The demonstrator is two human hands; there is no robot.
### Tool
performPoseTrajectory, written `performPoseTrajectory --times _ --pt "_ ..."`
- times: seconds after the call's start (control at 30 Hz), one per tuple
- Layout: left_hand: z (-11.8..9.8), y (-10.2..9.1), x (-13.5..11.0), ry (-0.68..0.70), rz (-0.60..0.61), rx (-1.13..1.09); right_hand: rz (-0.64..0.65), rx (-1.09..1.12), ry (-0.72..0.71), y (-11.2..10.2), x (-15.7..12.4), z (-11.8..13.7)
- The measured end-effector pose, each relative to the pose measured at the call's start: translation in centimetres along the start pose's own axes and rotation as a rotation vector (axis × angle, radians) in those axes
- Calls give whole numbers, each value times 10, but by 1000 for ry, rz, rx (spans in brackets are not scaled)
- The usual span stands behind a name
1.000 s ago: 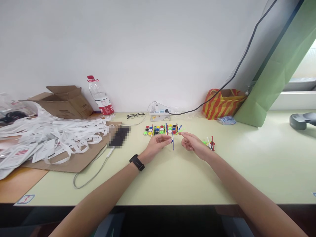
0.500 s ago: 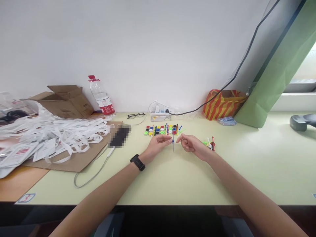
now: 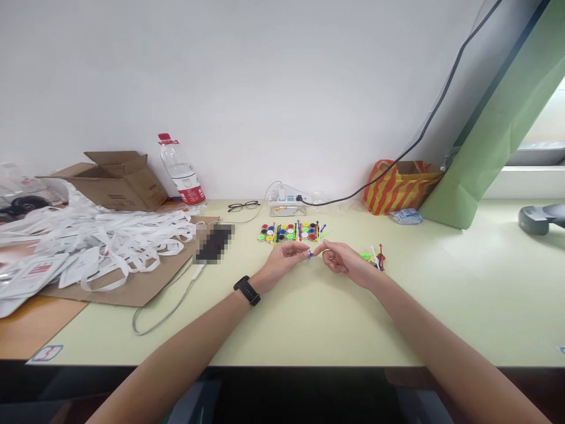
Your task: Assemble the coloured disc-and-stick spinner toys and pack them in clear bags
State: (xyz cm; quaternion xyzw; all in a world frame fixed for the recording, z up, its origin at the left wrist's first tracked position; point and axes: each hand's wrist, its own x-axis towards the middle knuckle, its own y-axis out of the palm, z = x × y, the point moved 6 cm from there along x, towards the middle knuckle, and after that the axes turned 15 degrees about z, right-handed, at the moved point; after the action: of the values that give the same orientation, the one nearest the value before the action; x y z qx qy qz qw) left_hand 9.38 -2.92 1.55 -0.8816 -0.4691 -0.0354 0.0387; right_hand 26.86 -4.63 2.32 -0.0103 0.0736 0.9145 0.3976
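My left hand [image 3: 285,258] and my right hand [image 3: 342,257] meet over the pale green table [image 3: 309,318], fingertips pinched together on a small blue cable tie [image 3: 310,255]. Only a short blue bit shows between the fingertips. Just beyond the hands lies a row of coloured round pieces with coloured ties [image 3: 292,231]. To the right of my right hand sits a small heap of loose ties [image 3: 375,257] in red, white and green. A black watch [image 3: 246,290] is on my left wrist.
A phone [image 3: 213,244] on a grey cable, glasses [image 3: 242,206] and a power strip [image 3: 286,206] lie behind. White straps [image 3: 101,241] cover brown cardboard at left, near an open box [image 3: 115,179] and a water bottle [image 3: 180,174]. A striped bag [image 3: 399,185] stands at right.
My right hand moved left to meet my left hand. The blue tie, hanging down from my left fingers before, is now pinched between both hands.
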Motion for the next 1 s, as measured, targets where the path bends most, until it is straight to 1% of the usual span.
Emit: performPoseTrajectory --times 0.17,0.23,0.33,0.4,0.43,0.47,0.5,0.53,0.6,0.63,0.67,0.7,0.77,0.83,0.9,1.0 --pt "1 0 -1 -17 7 44 -5 -18 -1 -1 1 -2" --pt "2 1 -1 -37 20 63 -30 -59 -4 -3 1 -4" --pt "4 1 -1 -49 31 81 -93 -114 -82 -9 1 0" --pt "6 -1 -1 -47 21 74 -152 -146 -156 -20 -2 8" --pt "8 -3 0 -49 13 65 -208 -179 -183 -29 -5 13" --pt "10 -4 0 -53 6 52 -292 -237 -194 -41 -10 18" --pt "12 -5 1 -60 3 37 -410 -323 -183 -56 -17 22" --pt "14 -6 2 -67 6 27 -558 -449 -131 -72 -26 25" --pt "15 -5 3 -72 29 39 -850 -732 98 -102 -47 26" --pt "15 -3 4 -73 51 66 -968 -848 236 -115 -58 24" --pt "14 -1 4 -73 74 105 -1037 -914 362 -125 -66 20" --pt "14 2 4 -72 96 154 -1031 -936 466 -133 -71 14" --pt "10 4 4 -52 111 277 -931 -950 621 -141 -74 1" --pt "6 4 2 -11 95 429 -802 -971 695 -139 -70 -9" --pt "4 1 1 18 58 550 -703 -1015 697 -128 -61 -12" --pt "6 -5 1 15 13 580 -574 -1087 582 -97 -42 -11"
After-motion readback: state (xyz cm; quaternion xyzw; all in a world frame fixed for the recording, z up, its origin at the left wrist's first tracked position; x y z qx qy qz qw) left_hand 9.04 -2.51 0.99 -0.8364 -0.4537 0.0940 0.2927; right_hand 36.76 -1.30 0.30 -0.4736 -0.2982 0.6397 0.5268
